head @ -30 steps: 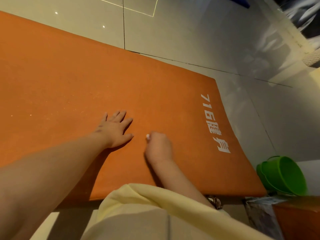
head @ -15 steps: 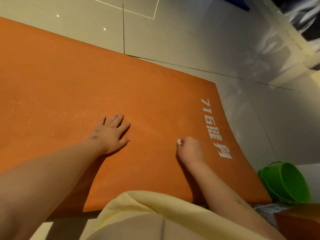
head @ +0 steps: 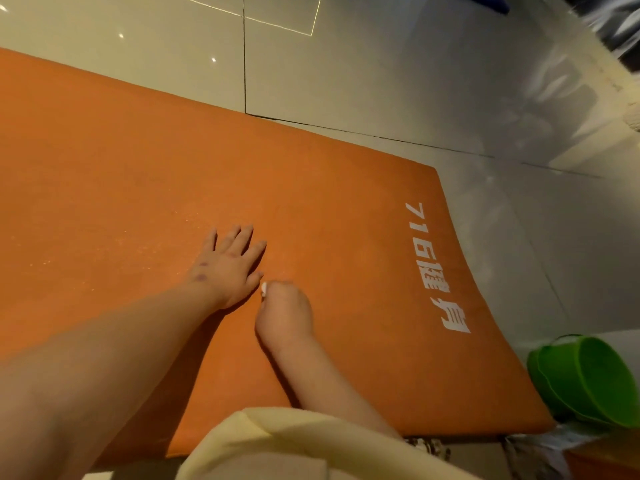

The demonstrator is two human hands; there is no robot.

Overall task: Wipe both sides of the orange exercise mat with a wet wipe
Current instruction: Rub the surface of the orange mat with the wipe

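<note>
Mat: orange, matt, fine-grained; lies flat on glossy grey tiled floor; pale specks scattered over its left part; right end curves slightly.
Left hand: palm down on mat, fingers straight and spread, holding nothing; same spot as 0.5 s ago.
Right hand: fingers curled tight round a small white wipe, only a scrap showing; pressed to mat, just beside left thumb; 0.5 s ago it sat further right, near the print.
Print: white blocky characters along mat's right end.
Bucket: green, smooth plastic, round; beside mat's near right corner.
</note>
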